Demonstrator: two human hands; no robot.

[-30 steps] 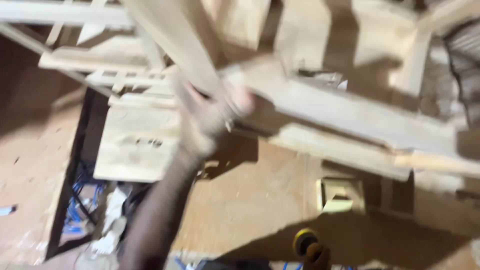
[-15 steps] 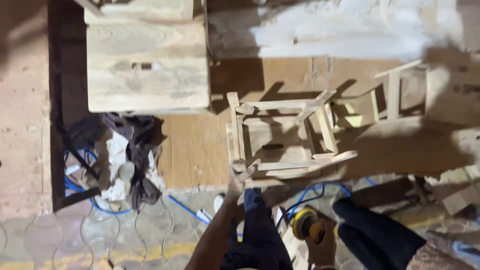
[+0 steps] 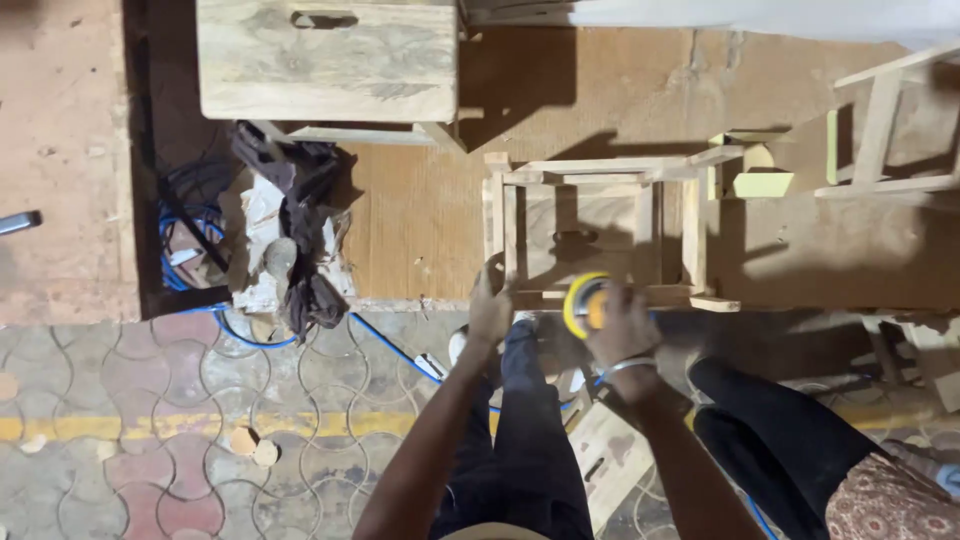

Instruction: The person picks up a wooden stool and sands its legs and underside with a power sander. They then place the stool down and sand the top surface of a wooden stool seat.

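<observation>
A bare wooden stool frame (image 3: 596,225) lies on its side on a brown board in front of me. My left hand (image 3: 490,308) grips the frame's near left leg. My right hand (image 3: 622,326) holds a round yellow-padded sander (image 3: 582,303) against the frame's near rail. My dark-trousered legs (image 3: 530,430) show below, between my arms.
A finished wooden stool (image 3: 330,62) with a slot in its seat stands at top left. Dark rags, paper and a blue cable (image 3: 262,248) lie heaped beside it. Another stool frame (image 3: 885,130) sits at top right. A small wood block (image 3: 612,458) lies on the patterned paving.
The view has steadied and dropped lower. My left hand has taken hold of the frame's leg, and my right hand has brought the sander up from near my lap to the frame's rail.
</observation>
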